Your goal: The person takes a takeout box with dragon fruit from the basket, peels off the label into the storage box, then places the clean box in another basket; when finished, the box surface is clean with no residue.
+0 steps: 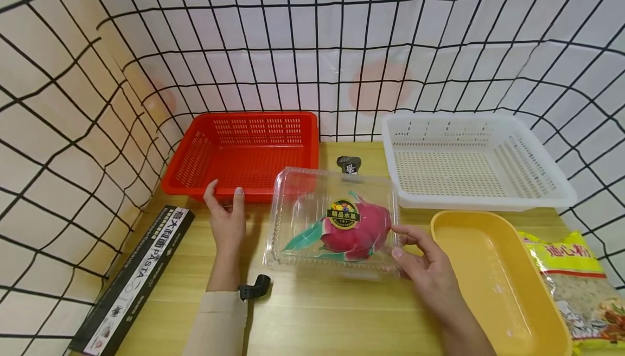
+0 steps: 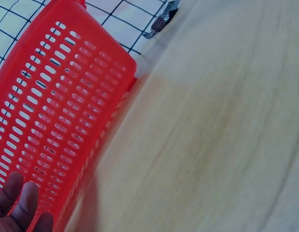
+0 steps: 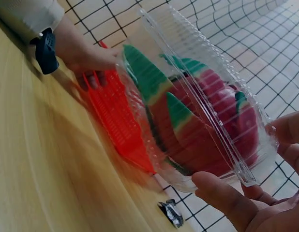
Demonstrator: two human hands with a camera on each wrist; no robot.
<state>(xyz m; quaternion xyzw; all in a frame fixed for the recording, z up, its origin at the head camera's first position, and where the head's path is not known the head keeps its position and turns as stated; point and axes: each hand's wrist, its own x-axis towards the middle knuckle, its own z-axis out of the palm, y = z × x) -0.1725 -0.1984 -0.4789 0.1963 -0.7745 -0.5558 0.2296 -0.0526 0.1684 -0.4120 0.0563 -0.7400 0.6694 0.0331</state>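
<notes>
A clear plastic clamshell box (image 1: 332,220) with a pink dragon fruit (image 1: 356,231) inside is in the middle of the wooden table. My right hand (image 1: 415,253) pinches the box's right edge between thumb and fingers; in the right wrist view the box (image 3: 198,111) is tilted up off the table, with the thumb (image 3: 222,193) under its rim. My left hand (image 1: 227,215) has straight fingers at the front rim of the red basket (image 1: 244,150). In the left wrist view the fingertips (image 2: 21,203) lie against the red basket's wall (image 2: 57,116). That basket holds nothing.
A white basket (image 1: 469,160) stands at the back right, with a yellow tray (image 1: 488,274) in front of it and a noodle bag (image 1: 581,285) at the right edge. A black pasta box (image 1: 132,280) lies at the left. A black clip (image 1: 349,164) sits behind the clamshell. Wire grid walls surround the table.
</notes>
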